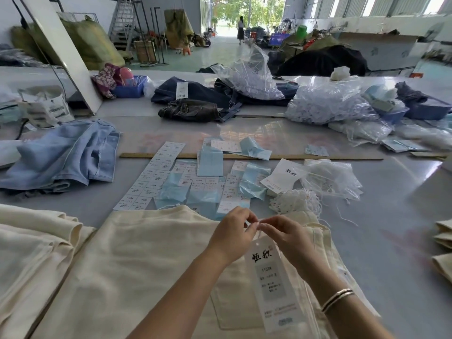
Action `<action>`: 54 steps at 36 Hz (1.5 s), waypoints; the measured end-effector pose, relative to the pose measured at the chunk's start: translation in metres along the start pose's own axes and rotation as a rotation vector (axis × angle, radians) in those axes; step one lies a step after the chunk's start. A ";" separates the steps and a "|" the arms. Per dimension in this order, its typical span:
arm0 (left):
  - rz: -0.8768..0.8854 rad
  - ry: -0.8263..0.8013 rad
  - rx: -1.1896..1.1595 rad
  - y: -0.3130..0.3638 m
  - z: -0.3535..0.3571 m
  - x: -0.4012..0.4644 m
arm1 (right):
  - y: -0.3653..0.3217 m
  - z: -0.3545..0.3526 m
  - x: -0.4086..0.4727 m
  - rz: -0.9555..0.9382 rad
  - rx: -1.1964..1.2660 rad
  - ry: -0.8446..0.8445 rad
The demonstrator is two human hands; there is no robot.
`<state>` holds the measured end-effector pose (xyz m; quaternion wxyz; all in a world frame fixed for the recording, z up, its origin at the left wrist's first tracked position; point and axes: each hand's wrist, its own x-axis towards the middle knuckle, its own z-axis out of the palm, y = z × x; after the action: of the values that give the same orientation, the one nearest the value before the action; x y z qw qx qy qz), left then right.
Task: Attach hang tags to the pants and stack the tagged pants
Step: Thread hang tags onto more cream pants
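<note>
Over a pair of cream pants [146, 260] spread flat on the grey table [391, 241], the left hand [232, 231] and right hand [286, 233] met fingertip to fingertip, both pinching the thin white string [259, 233] of a white hang tag [271, 282] lying on the pants beneath them.

A single wide-angle view from the person's head looks forward and down across the bench [391, 216]. The near edge lies right under the camera, very close, and the hands [259, 231] meet low in the middle. The far edge sits high in frame, with the hall floor [195, 52] and an open doorway [232, 15] beyond.
</note>
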<state>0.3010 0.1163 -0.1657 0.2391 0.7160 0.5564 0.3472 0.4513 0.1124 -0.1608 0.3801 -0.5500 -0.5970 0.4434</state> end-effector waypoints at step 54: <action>-0.183 -0.208 -0.715 0.042 0.040 0.019 | 0.002 -0.037 -0.030 -0.268 -0.453 0.607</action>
<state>0.3607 0.1248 -0.1568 0.5589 0.5662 0.4348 0.4220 0.4897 0.0862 -0.1504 0.4625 -0.6432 -0.6067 0.0645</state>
